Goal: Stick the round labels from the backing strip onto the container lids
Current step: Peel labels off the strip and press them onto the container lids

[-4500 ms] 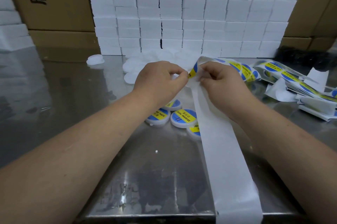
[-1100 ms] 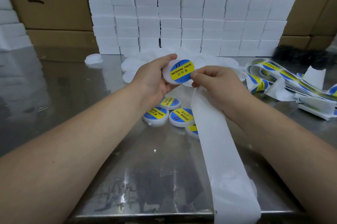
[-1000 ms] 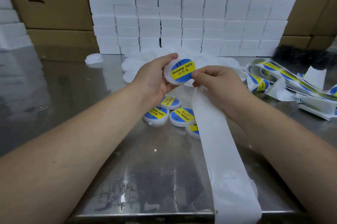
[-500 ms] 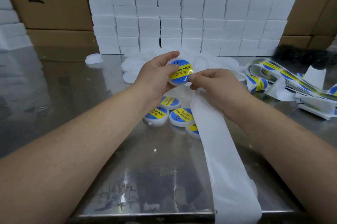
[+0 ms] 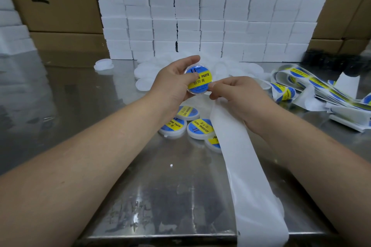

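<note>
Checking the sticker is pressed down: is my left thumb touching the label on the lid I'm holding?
Touching. The head view shows the thumb of the left hand lying flat across the label, covering the start of its printed words.

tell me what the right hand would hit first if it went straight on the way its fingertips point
The labelled lid gripped in the left hand. The right hand, holding the backing strip, points left at its lower right edge, apparently almost touching, though depth is hard to judge.
</note>
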Demonstrator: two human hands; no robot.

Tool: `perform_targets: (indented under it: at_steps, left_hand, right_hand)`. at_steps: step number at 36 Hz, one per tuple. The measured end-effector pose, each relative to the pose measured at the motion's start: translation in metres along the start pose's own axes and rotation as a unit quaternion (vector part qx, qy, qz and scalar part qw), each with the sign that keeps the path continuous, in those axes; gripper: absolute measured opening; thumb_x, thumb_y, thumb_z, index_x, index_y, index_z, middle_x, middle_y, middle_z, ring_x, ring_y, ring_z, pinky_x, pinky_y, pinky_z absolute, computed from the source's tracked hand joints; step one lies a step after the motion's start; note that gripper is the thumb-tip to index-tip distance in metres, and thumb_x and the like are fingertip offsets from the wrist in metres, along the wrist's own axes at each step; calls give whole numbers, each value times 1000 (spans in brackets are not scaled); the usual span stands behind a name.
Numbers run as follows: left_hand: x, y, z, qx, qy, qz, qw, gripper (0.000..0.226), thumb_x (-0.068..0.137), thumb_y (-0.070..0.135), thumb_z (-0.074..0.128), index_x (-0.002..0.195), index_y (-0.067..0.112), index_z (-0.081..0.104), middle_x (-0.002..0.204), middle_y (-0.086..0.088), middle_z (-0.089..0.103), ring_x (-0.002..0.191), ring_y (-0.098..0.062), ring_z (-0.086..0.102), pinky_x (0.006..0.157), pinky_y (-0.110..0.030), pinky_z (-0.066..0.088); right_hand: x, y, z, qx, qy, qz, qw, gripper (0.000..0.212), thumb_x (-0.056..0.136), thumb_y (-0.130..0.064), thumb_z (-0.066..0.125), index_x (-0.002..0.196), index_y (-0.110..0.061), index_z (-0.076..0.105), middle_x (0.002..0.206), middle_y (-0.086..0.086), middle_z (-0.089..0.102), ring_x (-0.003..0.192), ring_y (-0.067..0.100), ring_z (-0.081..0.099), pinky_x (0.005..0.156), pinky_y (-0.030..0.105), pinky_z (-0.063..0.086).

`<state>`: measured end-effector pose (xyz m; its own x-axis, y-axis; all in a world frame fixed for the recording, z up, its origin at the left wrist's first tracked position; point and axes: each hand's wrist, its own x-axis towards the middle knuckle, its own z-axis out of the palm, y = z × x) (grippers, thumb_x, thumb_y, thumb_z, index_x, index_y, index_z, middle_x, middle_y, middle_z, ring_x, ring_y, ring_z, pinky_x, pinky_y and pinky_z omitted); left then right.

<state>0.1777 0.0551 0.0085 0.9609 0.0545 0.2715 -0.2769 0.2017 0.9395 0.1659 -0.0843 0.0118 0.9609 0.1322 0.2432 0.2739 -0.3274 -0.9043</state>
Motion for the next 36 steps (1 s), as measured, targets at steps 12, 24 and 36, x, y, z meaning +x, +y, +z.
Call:
perform_targets:
  at_steps: [12, 24, 36]
  left_hand:
    - [0, 0, 0, -4, -1, 5, 1000, 37, 88, -3, 52, 89, 31, 64, 103, 0, 65, 73, -12, 68, 66, -27, 57]
    - [0, -2, 0, 15, -7, 16, 1000, 36, 89, -2, 52, 89, 33, 63, 93, 4, 67, 72, -11, 69, 67, -27, 57]
    - [0, -3, -1, 34, -11, 27, 999, 40, 88, -4, 51, 88, 34, 63, 95, 6, 66, 72, -8, 68, 69, -26, 56]
  right_hand:
    - [2, 1, 0, 1, 8, 4, 1000, 20, 86, -25, 61, 67, -21, 67, 63, -11, 61, 64, 5, 49, 56, 18, 37]
    - [2, 2, 0, -5, 11, 9, 1000, 20, 86, -26, 61, 68, -20, 68, 66, -10, 63, 64, 4, 50, 53, 14, 39]
    - [4, 4, 1, -11, 11, 16, 1000, 19, 85, -26, 62, 71, -16, 69, 65, -8, 63, 65, 6, 49, 60, 22, 38]
